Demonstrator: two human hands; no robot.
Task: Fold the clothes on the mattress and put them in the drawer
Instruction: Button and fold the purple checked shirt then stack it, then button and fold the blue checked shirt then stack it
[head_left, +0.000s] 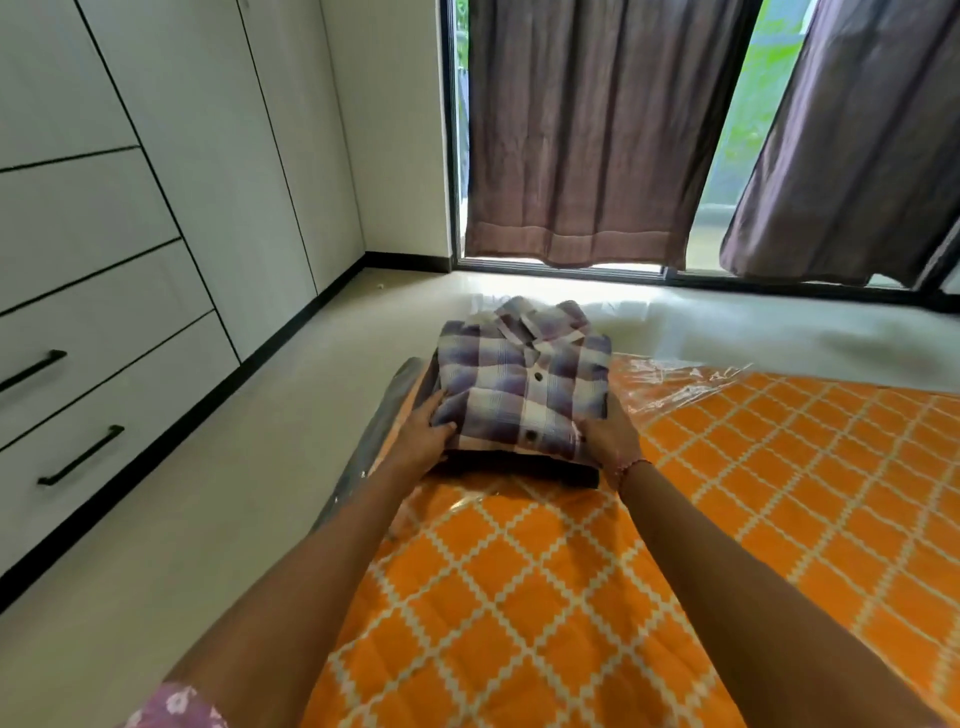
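Folded plaid shirt (522, 382) (hands (423, 434) gripping)

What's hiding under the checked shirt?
A dark folded garment peeks out beneath the checked shirt. Only its front edge shows; the rest is covered.

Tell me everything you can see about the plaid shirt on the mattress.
The plaid shirt is purple, grey and white woven cloth, folded into a neat rectangle, collar away from the camera, dark buttons showing down the front. It lies on top of a dark folded garment at the far corner of the orange mattress. The left hand and right hand grip its near corners.
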